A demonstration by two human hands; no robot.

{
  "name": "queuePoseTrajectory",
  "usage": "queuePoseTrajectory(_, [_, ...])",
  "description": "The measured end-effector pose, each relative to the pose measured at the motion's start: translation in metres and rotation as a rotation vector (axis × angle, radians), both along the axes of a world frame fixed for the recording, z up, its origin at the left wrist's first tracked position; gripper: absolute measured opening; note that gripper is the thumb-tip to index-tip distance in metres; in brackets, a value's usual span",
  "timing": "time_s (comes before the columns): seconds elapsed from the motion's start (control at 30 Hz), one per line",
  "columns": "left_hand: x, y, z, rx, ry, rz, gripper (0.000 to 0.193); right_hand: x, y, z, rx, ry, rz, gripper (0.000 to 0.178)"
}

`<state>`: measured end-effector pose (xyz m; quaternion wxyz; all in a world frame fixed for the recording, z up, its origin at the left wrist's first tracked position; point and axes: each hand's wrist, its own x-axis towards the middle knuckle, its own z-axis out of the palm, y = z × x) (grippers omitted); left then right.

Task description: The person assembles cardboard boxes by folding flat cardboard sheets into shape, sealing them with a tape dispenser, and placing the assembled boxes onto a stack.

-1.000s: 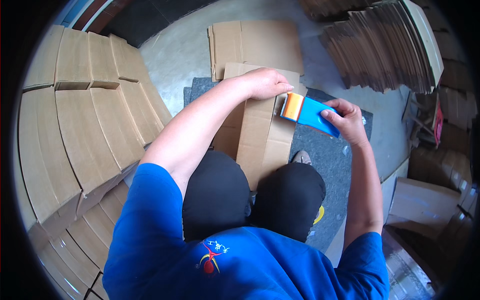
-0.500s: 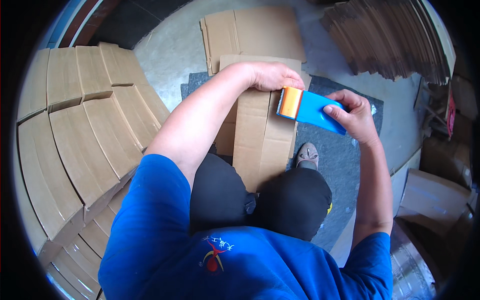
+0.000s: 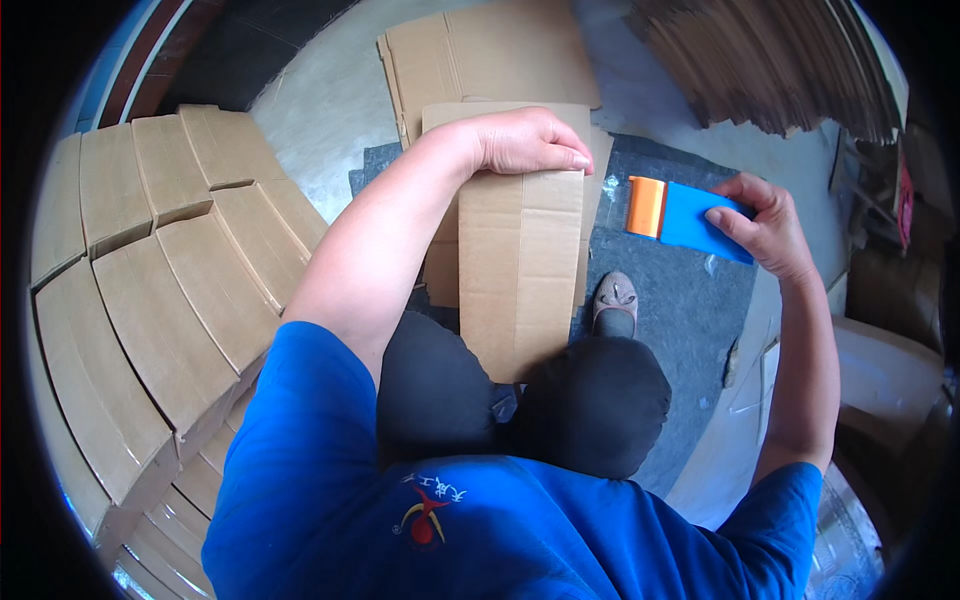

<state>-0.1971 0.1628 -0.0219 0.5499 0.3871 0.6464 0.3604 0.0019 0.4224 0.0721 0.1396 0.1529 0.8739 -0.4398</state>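
A long, narrow cardboard box [image 3: 520, 265] stands between my knees, a seam running along its top. My left hand [image 3: 535, 142] is closed over its far end, thumb lying on the top face near the right corner; the other fingertips are hidden beyond the edge. Off to the right of the box, my right hand [image 3: 768, 222] grips a blue tape dispenser [image 3: 695, 218] by its blue body. The dispenser's orange front part [image 3: 646, 206] points toward the box and is apart from it. I cannot make out any strip of tape between them.
Stacked closed cartons [image 3: 180, 300] fill the left side. Flat cardboard sheets [image 3: 510, 55] lie on the floor beyond the box. A large stack of folded cardboard [image 3: 770, 65] stands far right. Dark matting [image 3: 680, 320] covers the floor under my shoe [image 3: 615, 292].
My right hand has carried the tape dispenser rightward, away from the box's far end. My left hand stays at that end, its thumb now on the top near the corner.
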Motion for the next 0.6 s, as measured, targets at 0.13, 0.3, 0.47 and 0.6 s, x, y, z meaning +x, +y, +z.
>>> queuePoseTrajectory(0.13, [-0.001, -0.002, -0.005, 0.004, -0.026, 0.011, 0.032, -0.012, -0.010, -0.010, 0.080, -0.029, 0.059, 0.033])
queuePoseTrajectory(0.3, [0.002, 0.002, 0.004, -0.033, 0.009, 0.012, 0.032, -0.028, -0.051, -0.015, 0.264, -0.096, 0.083, 0.028])
queuePoseTrajectory(0.47, [0.000, -0.004, 0.004, -0.047, 0.036, 0.043, 0.030, -0.031, -0.103, 0.001, 0.601, 0.051, 0.194, 0.017])
queuePoseTrajectory(0.6, [0.000, -0.003, 0.004, -0.012, -0.156, 0.196, 0.038, -0.015, -0.131, -0.067, 0.691, 0.124, 0.299, 0.019])
